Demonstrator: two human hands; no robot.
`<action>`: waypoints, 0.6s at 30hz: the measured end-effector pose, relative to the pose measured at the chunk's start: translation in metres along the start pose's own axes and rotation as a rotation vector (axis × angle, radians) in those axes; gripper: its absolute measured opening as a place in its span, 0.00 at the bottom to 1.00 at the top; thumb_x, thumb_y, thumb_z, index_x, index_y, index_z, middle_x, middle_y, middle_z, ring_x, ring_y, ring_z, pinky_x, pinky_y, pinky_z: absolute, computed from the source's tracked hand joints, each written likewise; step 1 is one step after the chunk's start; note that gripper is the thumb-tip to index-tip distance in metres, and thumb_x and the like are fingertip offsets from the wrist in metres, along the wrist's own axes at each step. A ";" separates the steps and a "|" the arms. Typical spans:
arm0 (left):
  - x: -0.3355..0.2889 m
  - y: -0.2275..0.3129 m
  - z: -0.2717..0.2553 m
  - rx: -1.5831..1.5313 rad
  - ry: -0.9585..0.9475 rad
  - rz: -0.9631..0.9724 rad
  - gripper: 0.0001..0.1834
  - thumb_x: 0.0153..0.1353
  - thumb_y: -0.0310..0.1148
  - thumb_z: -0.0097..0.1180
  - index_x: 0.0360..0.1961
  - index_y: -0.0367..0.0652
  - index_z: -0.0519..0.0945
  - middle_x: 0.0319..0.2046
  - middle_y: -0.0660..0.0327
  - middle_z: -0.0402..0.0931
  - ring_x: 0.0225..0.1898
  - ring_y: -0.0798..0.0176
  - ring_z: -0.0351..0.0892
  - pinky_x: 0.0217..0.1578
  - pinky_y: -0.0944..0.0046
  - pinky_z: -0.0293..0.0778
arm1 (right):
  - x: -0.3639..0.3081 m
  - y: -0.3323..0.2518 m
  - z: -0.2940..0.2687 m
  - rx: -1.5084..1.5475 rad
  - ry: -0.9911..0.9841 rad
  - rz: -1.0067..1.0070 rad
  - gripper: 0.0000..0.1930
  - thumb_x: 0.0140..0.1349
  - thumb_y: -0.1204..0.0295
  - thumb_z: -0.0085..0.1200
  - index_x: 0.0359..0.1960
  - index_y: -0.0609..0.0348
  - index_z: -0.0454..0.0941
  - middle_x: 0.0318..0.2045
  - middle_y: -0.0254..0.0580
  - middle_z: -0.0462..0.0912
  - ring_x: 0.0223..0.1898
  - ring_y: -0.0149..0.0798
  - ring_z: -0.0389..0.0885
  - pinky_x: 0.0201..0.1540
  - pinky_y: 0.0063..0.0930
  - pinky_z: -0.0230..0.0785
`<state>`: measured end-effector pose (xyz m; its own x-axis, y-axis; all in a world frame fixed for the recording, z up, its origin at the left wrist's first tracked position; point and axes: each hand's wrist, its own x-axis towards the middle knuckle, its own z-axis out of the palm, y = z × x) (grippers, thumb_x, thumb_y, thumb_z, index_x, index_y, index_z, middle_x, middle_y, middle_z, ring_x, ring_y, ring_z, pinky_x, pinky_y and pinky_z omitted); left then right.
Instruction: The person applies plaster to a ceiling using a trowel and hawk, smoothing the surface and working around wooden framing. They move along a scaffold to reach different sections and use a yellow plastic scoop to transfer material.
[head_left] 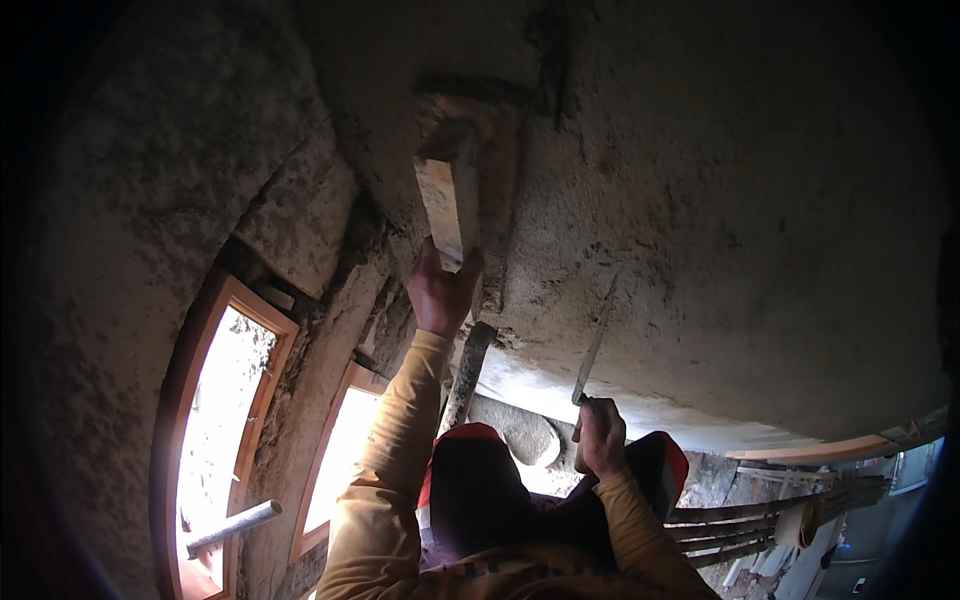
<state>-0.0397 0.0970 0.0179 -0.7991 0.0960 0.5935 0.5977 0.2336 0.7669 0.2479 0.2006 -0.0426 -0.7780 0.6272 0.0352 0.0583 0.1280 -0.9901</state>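
L hand (443,290) gripped wooden float (460,185) by its lower end, long axis nr-vert., upper ctr.; R hand (600,440), farther off, clasped trowel (594,352).

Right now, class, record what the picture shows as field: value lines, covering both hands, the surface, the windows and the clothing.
Left hand: grips a wooden float by its block handle
Right hand: holds a trowel, blade pointing up the picture
Surface: rough greyish wall or ceiling, unclear which
Windows: wood-framed window at left; second window beside it
Clothing: yellowish sleeves
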 end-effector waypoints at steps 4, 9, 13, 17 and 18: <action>0.001 0.009 0.000 0.020 -0.008 0.000 0.22 0.48 0.38 0.64 0.40 0.37 0.74 0.33 0.46 0.78 0.36 0.43 0.79 0.34 0.54 0.74 | 0.000 0.003 0.001 -0.017 0.001 -0.014 0.09 0.64 0.69 0.49 0.34 0.62 0.69 0.15 0.34 0.72 0.16 0.26 0.71 0.20 0.22 0.63; 0.002 -0.004 0.003 -0.018 -0.012 0.013 0.23 0.48 0.39 0.64 0.41 0.37 0.74 0.33 0.46 0.78 0.36 0.44 0.79 0.34 0.54 0.74 | 0.001 0.003 0.005 -0.079 -0.030 -0.025 0.07 0.65 0.69 0.46 0.33 0.61 0.68 0.17 0.32 0.70 0.17 0.26 0.70 0.20 0.21 0.63; 0.003 0.000 0.004 0.032 -0.007 0.029 0.23 0.48 0.40 0.64 0.41 0.37 0.74 0.32 0.46 0.78 0.34 0.44 0.79 0.31 0.55 0.75 | 0.001 0.007 0.003 -0.085 -0.032 -0.016 0.07 0.64 0.71 0.48 0.34 0.62 0.68 0.15 0.35 0.72 0.16 0.27 0.72 0.20 0.22 0.64; 0.001 0.001 0.006 0.029 0.011 0.021 0.23 0.47 0.39 0.65 0.41 0.37 0.74 0.31 0.47 0.79 0.33 0.45 0.80 0.31 0.56 0.76 | 0.002 0.007 0.001 -0.083 -0.029 -0.023 0.07 0.64 0.71 0.48 0.35 0.62 0.68 0.16 0.35 0.73 0.16 0.28 0.72 0.20 0.22 0.64; 0.001 0.002 0.005 0.031 0.007 0.019 0.22 0.47 0.38 0.65 0.41 0.37 0.74 0.31 0.47 0.79 0.33 0.45 0.80 0.31 0.56 0.76 | 0.001 0.006 0.001 -0.074 -0.031 -0.004 0.07 0.64 0.70 0.47 0.34 0.62 0.68 0.17 0.34 0.72 0.16 0.27 0.71 0.20 0.22 0.64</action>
<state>-0.0400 0.1025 0.0185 -0.7867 0.0936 0.6101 0.6108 0.2614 0.7474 0.2466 0.2011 -0.0489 -0.7973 0.6027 0.0341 0.1001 0.1877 -0.9771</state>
